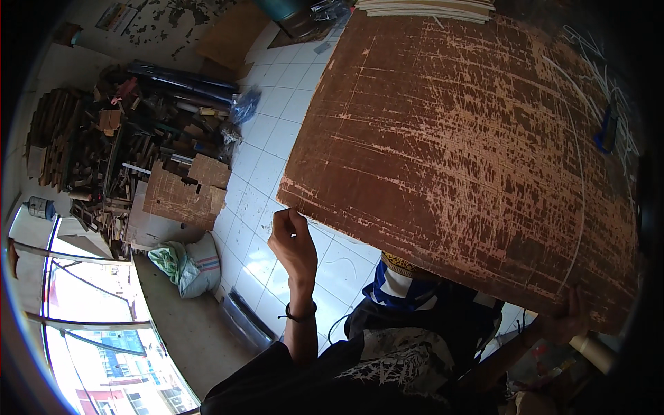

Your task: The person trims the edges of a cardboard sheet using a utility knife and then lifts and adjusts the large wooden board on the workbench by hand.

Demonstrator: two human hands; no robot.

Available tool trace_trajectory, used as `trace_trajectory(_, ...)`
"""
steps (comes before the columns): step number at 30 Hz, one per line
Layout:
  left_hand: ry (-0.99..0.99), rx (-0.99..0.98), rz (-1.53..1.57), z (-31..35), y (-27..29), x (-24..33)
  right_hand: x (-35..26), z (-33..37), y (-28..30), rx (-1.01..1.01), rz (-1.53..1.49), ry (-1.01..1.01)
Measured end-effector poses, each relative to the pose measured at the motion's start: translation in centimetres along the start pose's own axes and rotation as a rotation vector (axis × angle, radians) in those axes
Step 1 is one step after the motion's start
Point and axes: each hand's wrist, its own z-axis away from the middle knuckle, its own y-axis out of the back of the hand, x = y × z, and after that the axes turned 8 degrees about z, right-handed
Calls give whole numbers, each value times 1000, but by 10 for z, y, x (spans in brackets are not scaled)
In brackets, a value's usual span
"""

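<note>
A large worn brown board (387,138), its surface scuffed and peeling, fills the upper right. Just off its near left corner, my left hand (294,245) is raised with the fingers pinched together; anything between them is too small to make out. My right hand (564,321) is in shadow at the board's near right edge, its fingers closed at the end of a thin pale cord (583,207). That cord curves across the board toward a loose tangle of white cord (615,90) at the far right. Beside the tangle lies a blue-handled tool (607,130).
A stack of pale flat strips (425,8) rests on the board's far edge. To the left are piled wood scraps (124,152), cut brown sheets (187,194) and a stuffed white sack (197,266) on white floor tiles (266,131). A pale tube (593,351) lies below my right hand.
</note>
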Motion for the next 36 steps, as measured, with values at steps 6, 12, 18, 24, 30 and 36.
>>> trace_trajectory(6,171,19,325,7,-9,2,-3,1,-1,27,35,-25)
trace_trajectory(12,143,-57,204,3,4,-2,-10,-4,1,26,80,20)
trace_trajectory(18,4,-124,81,-19,20,8,-1,-3,1,22,16,68)
trace_trajectory(24,-41,-131,-221,-21,19,18,-9,-7,-1,48,30,115)
trace_trajectory(30,-208,-129,-346,-17,15,22,-5,-2,1,21,7,19)
trace_trajectory(36,-196,-155,-262,-17,16,16,-4,-2,0,7,-22,3)
